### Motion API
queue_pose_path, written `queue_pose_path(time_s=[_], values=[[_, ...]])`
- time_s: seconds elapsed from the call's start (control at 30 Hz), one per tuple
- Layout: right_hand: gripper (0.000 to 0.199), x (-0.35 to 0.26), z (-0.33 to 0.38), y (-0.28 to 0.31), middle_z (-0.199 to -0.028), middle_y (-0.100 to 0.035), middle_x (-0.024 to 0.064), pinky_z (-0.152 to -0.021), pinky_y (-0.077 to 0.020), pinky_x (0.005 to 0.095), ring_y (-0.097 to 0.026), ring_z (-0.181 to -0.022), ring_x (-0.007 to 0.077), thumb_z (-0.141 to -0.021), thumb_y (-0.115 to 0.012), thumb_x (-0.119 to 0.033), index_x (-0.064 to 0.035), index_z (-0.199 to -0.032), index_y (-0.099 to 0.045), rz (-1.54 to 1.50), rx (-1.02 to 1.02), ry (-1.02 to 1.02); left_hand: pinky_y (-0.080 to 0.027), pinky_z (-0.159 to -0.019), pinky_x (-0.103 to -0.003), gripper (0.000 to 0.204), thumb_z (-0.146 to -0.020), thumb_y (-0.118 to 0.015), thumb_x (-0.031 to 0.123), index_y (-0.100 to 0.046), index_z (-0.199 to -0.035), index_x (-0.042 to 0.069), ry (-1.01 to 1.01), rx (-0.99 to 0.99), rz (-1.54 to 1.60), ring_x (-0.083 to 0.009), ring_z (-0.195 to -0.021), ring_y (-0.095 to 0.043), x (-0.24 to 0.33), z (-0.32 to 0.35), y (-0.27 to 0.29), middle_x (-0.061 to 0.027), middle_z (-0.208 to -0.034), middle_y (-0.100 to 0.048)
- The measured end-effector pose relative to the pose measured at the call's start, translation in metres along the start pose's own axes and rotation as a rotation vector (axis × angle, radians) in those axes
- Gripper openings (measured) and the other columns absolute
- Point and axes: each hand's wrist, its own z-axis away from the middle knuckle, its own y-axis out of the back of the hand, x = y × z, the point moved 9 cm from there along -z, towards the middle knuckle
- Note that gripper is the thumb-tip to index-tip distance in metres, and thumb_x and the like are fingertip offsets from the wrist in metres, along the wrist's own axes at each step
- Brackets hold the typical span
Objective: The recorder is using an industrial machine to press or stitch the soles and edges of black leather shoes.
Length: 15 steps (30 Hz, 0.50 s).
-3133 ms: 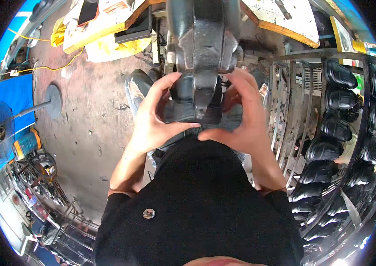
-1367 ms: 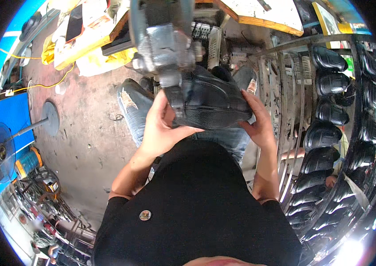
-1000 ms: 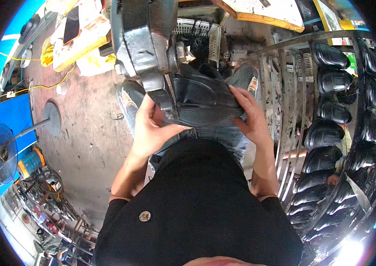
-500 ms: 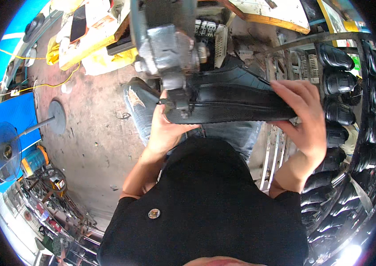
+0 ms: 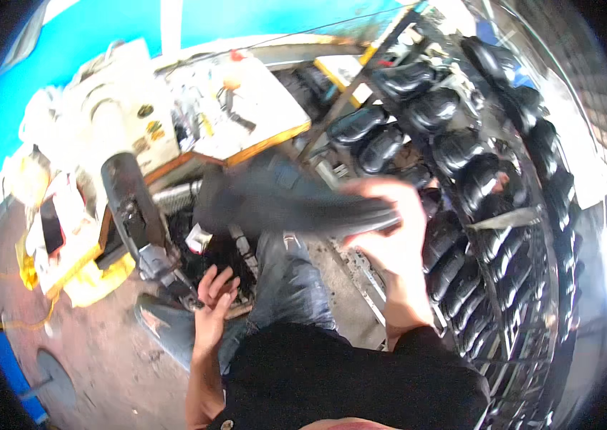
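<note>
A black leather shoe [image 5: 289,204], smeared by motion, is held up in front of me to the right. My right hand [image 5: 396,233] grips it by one end, fingers over the top and thumb underneath. My left hand [image 5: 217,290] is off the shoe, its fingers apart and slightly bent, with nothing in them. It is close to the lower metal head of a dark machine arm [image 5: 131,208]. The shoe's far end blurs into the dark space under the table.
A rack holding many black shoes [image 5: 461,150] fills the right side. Ahead stands a wood-edged worktable [image 5: 275,136] strewn with tools, beside a white bench [image 5: 149,93]. At left, a phone [image 5: 51,226] lies on a smaller table near a yellow bag [image 5: 95,287].
My left hand has let go of the shoe. The shoe has left the machine head, carried rightward in my right hand. The view has turned right, toward the rack.
</note>
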Motion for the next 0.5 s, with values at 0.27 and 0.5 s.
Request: queue_pose_path(time_s=[0.27, 0.5], values=[[0.035, -0.102, -0.216, 0.105, -0.117, -0.061, 0.0193, -0.098, -0.0452, 0.0484, -0.057, -0.114, 0.0393, -0.088, -0.061, -0.004, -0.005, -0.123, -0.059, 1.454, 0.617, 0.446, -0.046, -0.11, -0.042, 0.049, -0.104, -0.06, 0.013, -0.045, -0.149, 0.003, 0.111, -0.156, -0.139, -0.0295, -0.127, -0.06, -0.03, 0.007, 0.013, -0.0178, -0.143, -0.057], [0.069, 0.02, -0.285, 0.185, -0.126, -0.067, 0.0162, -0.095, -0.053, 0.0528, -0.064, -0.119, 0.0355, -0.078, -0.084, -0.038, -0.0119, -0.136, -0.056, 1.884, 0.283, 0.085, -0.048, -0.109, -0.041, 0.048, -0.104, -0.06, 0.013, -0.046, -0.149, 0.003, 0.113, -0.008, -0.146, -0.0281, -0.125, -0.061, -0.031, 0.015, 0.053, -0.017, -0.142, -0.058]])
